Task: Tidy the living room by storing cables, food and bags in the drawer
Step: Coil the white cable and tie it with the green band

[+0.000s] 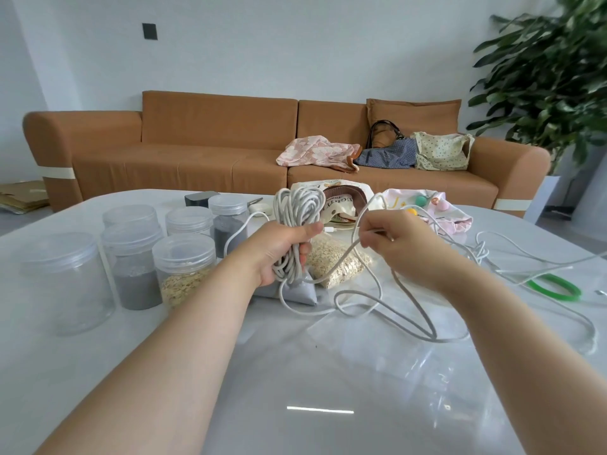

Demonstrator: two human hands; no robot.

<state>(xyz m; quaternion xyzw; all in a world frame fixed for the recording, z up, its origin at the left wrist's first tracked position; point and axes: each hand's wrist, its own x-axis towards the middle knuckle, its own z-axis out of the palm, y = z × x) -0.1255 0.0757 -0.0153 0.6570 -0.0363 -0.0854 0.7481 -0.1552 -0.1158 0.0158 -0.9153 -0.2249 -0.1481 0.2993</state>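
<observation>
Table (157, 372): white and glossy. A flat clear plastic bag (410, 366) lies on it between my forearms.
Loose run (358, 305): the slack of the white cable sprawls in wide loops on the table under my right wrist, and part of it lies over the clear bag.
Left hand (282, 247): fist closed round the white cable (300, 205), which is wound into a coil and held upright above the table.
Right hand (391, 239): fingertips pinch one strand of the same cable, just right of the coil.
Under the hands: a grey pouch (297, 292) and a bag of oats (338, 262) lie directly beneath the coil, and cable is draped across both.
Left side: lidded clear jars (134, 267) stand in a cluster. One is empty; others hold grey powder or oats.
Right side: thinner white leads (525, 267) are tangled beside a green ring (555, 289).
Far table edge: a cream bag (345, 201), a pink pouch (437, 208) and a dark box (200, 198).
Sofa (197, 142): brown, with three cloth bags on its seat: pink floral (315, 152), blue dotted (391, 156), cream dotted (440, 151).
Far right: a leafy plant (551, 77).
</observation>
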